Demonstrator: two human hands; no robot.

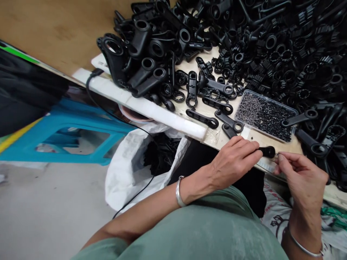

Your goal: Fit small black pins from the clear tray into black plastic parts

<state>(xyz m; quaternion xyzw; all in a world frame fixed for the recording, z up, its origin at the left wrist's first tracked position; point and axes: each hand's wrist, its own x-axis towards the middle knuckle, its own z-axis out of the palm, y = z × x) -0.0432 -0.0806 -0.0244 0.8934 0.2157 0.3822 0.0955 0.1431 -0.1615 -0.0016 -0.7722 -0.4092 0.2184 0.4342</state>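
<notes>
My left hand (235, 159) is closed around a black plastic lever-like part (268, 151), whose rounded end sticks out past the fingers to the right. At that end, my right hand (305, 177) pinches a tiny piece between thumb and forefinger; it is too small to name. Just beyond the hands is a clear plastic box (264, 130) with small grey metal pieces on its left side and small black pieces on its right. Flat black arms with ring ends, such as this one (202, 118), lie left of the box.
A large heap of black plastic parts (271, 43) covers the back and right of the table. White foam (173, 121) edges the table's left front. Below stand a white sack (121, 173) with black parts inside and a blue stool (81, 112). A black cable (108, 115) hangs down.
</notes>
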